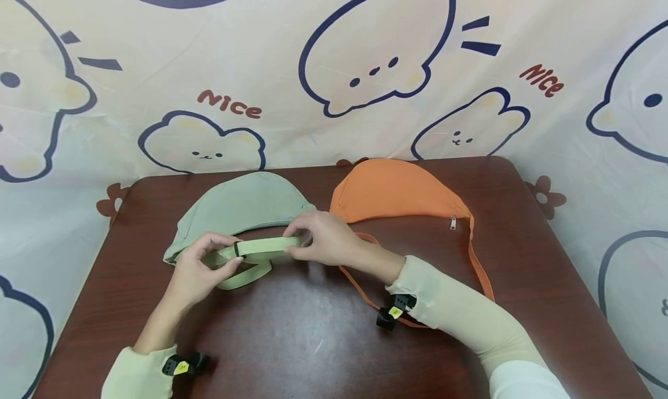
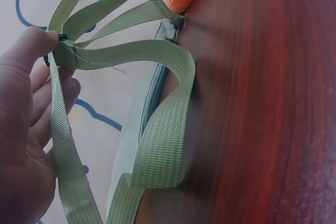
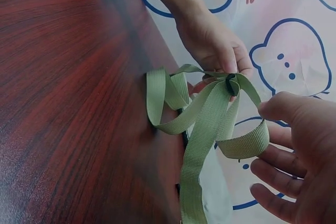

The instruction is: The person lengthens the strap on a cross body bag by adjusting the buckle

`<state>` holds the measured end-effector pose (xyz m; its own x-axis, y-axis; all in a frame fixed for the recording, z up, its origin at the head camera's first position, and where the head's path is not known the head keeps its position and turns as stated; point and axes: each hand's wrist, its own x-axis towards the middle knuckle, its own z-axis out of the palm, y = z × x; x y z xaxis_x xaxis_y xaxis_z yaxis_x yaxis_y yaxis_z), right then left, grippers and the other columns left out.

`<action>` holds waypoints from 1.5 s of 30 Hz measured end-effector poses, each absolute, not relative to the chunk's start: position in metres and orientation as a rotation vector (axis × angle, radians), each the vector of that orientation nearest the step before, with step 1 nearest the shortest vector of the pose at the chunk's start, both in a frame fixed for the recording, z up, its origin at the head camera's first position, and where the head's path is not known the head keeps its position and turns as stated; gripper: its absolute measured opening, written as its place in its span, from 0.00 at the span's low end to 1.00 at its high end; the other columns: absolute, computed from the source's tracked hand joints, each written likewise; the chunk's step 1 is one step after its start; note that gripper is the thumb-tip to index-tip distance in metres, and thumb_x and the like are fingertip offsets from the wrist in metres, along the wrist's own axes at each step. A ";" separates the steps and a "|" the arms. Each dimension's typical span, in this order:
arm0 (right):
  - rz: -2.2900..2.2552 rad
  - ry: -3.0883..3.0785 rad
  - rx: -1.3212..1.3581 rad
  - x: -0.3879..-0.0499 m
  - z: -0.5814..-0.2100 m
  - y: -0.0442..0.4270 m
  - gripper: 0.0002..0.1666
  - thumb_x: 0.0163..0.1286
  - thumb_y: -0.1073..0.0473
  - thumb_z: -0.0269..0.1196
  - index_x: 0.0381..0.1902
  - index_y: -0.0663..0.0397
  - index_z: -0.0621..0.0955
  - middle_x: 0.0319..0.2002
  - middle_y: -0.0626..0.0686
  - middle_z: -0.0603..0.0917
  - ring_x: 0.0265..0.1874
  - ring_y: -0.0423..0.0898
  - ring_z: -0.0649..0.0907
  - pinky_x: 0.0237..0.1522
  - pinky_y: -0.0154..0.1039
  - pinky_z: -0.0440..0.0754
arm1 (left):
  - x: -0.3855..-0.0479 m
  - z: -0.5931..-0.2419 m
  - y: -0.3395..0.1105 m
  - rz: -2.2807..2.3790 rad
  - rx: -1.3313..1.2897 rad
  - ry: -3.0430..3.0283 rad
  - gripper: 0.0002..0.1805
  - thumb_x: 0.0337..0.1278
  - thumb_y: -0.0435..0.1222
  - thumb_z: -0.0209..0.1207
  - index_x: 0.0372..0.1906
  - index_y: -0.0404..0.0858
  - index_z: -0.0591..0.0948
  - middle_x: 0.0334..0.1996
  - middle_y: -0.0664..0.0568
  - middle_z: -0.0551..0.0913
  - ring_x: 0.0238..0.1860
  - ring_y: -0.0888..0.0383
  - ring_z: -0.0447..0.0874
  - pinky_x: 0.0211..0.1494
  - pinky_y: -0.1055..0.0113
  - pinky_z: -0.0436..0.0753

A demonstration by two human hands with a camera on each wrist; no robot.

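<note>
Over tbl [image 1: 313,323], L grip [image 1: 198,267] pinches slider [image 1: 236,249] (blk); R grip [image 1: 329,238] pinches grn strap [image 1: 265,246].

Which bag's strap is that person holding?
The green bag on the left: the left hand and right hand hold its green strap. The orange bag has an orange strap neither hand holds.

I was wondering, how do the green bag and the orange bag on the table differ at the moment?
Colour: the green bag is a pale, greyish green, while the orange bag is bright orange.
Strap: the green bag's strap is held up by the left hand and right hand; the orange bag's strap lies on the table.
Both are curved fabric bags.
</note>
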<state>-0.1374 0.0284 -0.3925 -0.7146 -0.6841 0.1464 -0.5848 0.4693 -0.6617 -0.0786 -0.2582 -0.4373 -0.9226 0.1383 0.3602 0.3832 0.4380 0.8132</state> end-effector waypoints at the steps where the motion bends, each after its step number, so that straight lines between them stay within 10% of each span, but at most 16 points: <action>1: -1.073 2.572 -1.117 -0.137 -0.393 0.028 0.09 0.66 0.53 0.72 0.43 0.43 0.88 0.42 0.41 0.85 0.31 0.30 0.84 0.37 0.28 0.79 | -0.079 -0.437 -0.258 -1.483 -0.447 -2.457 0.23 0.43 0.18 0.72 0.47 0.34 0.83 0.46 0.64 0.85 0.48 0.72 0.80 0.51 0.80 0.72; 18: -1.164 2.510 -1.025 -0.141 -0.393 0.025 0.14 0.66 0.52 0.72 0.47 0.47 0.86 0.38 0.42 0.86 0.33 0.34 0.85 0.40 0.31 0.82 | -0.080 -0.434 -0.258 -1.325 -0.445 -2.526 0.24 0.47 0.22 0.73 0.53 0.38 0.87 0.45 0.46 0.88 0.50 0.77 0.77 0.54 0.82 0.70; 32: -1.206 2.240 -0.984 -0.153 -0.412 0.024 0.42 0.64 0.55 0.74 0.72 0.57 0.69 0.59 0.51 0.79 0.54 0.45 0.82 0.53 0.40 0.82 | -0.079 -0.433 -0.259 -1.325 -0.402 -2.535 0.23 0.48 0.23 0.73 0.53 0.38 0.87 0.45 0.57 0.87 0.48 0.75 0.78 0.50 0.82 0.72; 45: -0.991 2.306 -1.073 -0.157 -0.435 0.011 0.30 0.69 0.49 0.70 0.65 0.48 0.75 0.56 0.44 0.82 0.58 0.39 0.80 0.58 0.33 0.75 | -0.077 -0.432 -0.259 -1.409 -0.402 -2.488 0.22 0.48 0.21 0.72 0.52 0.34 0.87 0.43 0.68 0.85 0.45 0.73 0.80 0.49 0.81 0.72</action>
<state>-0.1573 0.0105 -0.4346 -0.6201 -0.7818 -0.0646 -0.4910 0.4510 -0.7453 -0.0766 -0.2594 -0.4324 -0.9298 0.1138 0.3502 0.3588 0.4931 0.7925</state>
